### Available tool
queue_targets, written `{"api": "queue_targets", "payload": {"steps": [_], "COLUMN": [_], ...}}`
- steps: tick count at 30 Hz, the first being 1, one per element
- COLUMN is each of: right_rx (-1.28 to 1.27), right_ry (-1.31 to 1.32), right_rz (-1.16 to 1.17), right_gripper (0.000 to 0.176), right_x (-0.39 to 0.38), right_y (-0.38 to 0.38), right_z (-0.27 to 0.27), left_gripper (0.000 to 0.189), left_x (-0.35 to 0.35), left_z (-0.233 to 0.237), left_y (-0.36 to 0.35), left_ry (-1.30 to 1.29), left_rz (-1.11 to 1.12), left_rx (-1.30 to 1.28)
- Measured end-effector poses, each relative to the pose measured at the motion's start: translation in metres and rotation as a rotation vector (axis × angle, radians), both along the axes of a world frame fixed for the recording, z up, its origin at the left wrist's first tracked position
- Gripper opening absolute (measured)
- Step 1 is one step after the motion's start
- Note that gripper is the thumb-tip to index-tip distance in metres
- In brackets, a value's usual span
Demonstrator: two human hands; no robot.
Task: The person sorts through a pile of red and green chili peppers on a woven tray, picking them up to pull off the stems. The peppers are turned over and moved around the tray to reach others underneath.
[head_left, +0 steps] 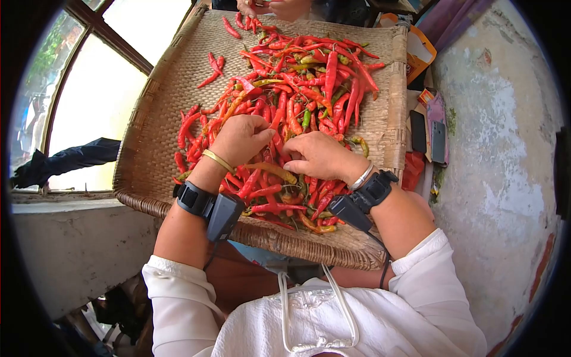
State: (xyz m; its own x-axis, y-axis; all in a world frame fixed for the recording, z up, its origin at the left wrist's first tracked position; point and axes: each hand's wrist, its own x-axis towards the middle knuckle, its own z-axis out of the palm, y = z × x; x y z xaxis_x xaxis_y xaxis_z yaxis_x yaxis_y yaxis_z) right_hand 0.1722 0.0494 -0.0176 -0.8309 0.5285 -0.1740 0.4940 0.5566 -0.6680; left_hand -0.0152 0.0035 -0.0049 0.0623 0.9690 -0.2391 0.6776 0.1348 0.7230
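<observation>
Since the red chillies (331, 77) sit mostly in one big heap on the woven tray (151, 113), with greenish and yellowish ones mixed in, I honestly can't call how much is done or left. A few lie apart toward the far left, but I see no neatly split batches. The left hand (239, 141) is mostly closed over the heap, the right hand (324, 156) half curled beside it; can't tell if either grips a chilli. Another person's hands (288, 8) are at the far edge.
</observation>
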Motion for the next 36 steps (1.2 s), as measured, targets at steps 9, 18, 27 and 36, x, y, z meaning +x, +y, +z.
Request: {"api": "queue_targets", "payload": {"steps": [9,18,27,36], "right_rx": [0.127,0.101,-0.202,-0.438], "right_ry": [-0.057,-0.039,0.164,0.404], "right_rz": [0.16,0.114,-0.236,-0.454], "right_gripper": [0.028,0.013,0.013,0.014], "right_x": [-0.003,-0.004,0.002,0.0], "right_y": [-0.022,-0.023,0.003,0.01], "right_z": [-0.01,-0.013,0.003,-0.002], "left_gripper": [0.025,0.025,0.021,0.023], "left_x": [-0.027,0.001,-0.004,-0.027], "left_z": [0.017,0.006,0.0,0.013], "left_y": [0.025,0.005,0.003,0.012], "left_ry": [-0.97,-0.414,-0.401,-0.79], "left_rz": [0.654,0.05,-0.169,0.439], "left_rx": [0.291,-0.042,-0.137,0.16]}}
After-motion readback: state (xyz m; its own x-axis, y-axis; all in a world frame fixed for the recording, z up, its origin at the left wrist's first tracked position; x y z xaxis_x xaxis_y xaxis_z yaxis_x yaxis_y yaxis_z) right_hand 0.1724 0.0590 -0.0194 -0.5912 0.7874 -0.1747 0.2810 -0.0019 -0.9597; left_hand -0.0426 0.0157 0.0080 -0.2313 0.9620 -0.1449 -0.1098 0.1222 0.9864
